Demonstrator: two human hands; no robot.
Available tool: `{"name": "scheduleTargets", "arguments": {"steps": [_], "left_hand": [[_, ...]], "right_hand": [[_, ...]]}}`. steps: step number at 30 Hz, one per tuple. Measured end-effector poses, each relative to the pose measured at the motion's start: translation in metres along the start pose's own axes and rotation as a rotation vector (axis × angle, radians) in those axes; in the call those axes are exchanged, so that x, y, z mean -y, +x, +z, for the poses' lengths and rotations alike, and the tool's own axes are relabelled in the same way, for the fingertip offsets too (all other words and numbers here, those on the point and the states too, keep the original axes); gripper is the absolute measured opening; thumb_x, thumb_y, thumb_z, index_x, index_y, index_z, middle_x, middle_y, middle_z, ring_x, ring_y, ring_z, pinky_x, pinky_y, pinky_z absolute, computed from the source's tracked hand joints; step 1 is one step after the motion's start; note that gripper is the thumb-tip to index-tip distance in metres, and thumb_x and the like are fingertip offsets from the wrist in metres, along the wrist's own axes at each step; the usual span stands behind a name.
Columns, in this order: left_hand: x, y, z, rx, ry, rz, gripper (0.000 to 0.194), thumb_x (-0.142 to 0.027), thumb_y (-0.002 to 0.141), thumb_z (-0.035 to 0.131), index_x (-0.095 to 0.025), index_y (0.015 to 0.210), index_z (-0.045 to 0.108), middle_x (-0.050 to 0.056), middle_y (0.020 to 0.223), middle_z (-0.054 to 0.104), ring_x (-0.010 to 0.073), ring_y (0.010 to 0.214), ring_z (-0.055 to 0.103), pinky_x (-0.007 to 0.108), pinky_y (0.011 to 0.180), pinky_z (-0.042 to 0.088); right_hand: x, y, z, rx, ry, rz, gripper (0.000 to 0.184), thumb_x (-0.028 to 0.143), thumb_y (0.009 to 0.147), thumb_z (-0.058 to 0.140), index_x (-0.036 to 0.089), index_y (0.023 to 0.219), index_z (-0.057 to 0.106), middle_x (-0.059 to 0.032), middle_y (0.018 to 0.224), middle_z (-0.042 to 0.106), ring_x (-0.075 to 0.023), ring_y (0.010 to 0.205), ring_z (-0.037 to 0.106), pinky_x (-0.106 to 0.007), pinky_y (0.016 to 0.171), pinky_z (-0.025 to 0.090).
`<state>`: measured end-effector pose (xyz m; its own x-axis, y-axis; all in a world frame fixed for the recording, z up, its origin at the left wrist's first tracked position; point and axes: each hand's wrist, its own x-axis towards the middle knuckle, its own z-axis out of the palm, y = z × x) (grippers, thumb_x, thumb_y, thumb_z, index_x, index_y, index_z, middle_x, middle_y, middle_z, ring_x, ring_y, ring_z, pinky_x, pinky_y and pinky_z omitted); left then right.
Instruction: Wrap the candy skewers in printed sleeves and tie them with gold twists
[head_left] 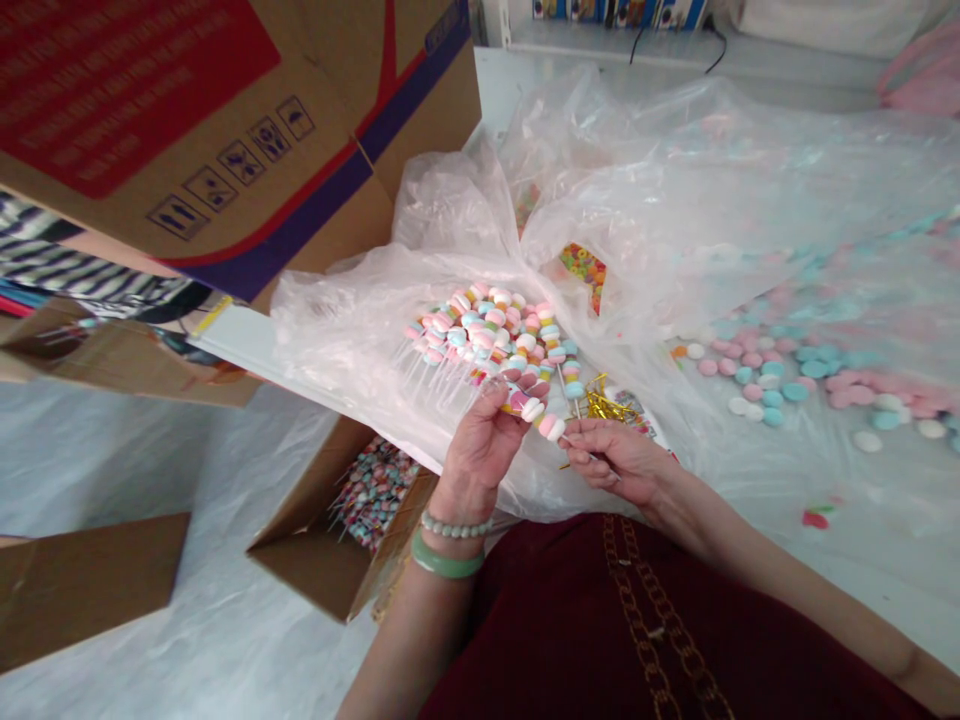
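Between my two hands is a candy skewer (pixel 552 427) with soft pink, white and yellow pieces on a thin white stick. My left hand (pixel 484 440) has its fingers closed around the candy end, partly hiding it. My right hand (pixel 619 455) pinches the stick below the lowest piece. Just beyond my left hand, a pile of candy skewers (pixel 491 325) lies on clear plastic sheeting (pixel 337 315), sticks pointing mostly toward me. Gold twist ties (pixel 606 402) lie beside my right hand, on a printed packet partly covered by them.
Loose pink, blue and white candies (pixel 776 375) spread over the right side, partly under plastic. A large cardboard box (pixel 322 60) stands at the upper left. Below the table edge, an open carton (pixel 300 545) holds many skewers. Someone's striped sleeve (pixel 75 265) shows at far left.
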<state>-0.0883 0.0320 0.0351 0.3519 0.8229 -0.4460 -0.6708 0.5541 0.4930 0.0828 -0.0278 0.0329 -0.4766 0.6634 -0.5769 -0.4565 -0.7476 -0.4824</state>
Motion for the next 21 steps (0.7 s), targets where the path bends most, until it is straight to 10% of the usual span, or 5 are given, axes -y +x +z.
{"name": "scheduleTargets", "arguments": {"steps": [7,15,21], "left_hand": [[0.006,0.001,0.01,-0.081,0.01,-0.005,0.025,-0.038,0.09,0.053,-0.015,0.082,0.06,0.008,0.091,0.068,0.0244,0.095,0.065,0.041,0.085,0.051],[0.0,-0.002,0.004,-0.046,0.194,-0.03,0.017,-0.029,0.084,0.061,-0.013,0.085,0.063,0.008,0.083,0.068,0.0217,0.08,0.068,0.033,0.072,0.054],[0.008,-0.001,0.009,-0.044,0.145,0.049,0.022,-0.036,0.083,0.064,-0.015,0.089,0.063,0.007,0.087,0.067,0.0229,0.084,0.067,0.037,0.077,0.053]], "right_hand": [[-0.004,0.002,0.013,-0.302,-0.355,-0.233,0.016,0.029,0.066,0.066,0.015,0.065,0.06,0.0062,0.044,0.046,-0.0027,0.034,0.029,-0.019,0.035,0.012],[0.004,-0.001,-0.006,-0.213,-0.296,-0.104,0.018,0.03,0.065,0.067,0.015,0.073,0.061,0.0087,0.043,0.043,-0.0025,0.032,0.022,-0.02,0.034,0.007],[-0.003,0.004,0.0,-0.364,-0.592,-0.282,0.012,0.028,0.071,0.059,0.018,0.065,0.059,0.0057,0.049,0.046,-0.0062,0.041,0.032,-0.022,0.041,0.021]]}}
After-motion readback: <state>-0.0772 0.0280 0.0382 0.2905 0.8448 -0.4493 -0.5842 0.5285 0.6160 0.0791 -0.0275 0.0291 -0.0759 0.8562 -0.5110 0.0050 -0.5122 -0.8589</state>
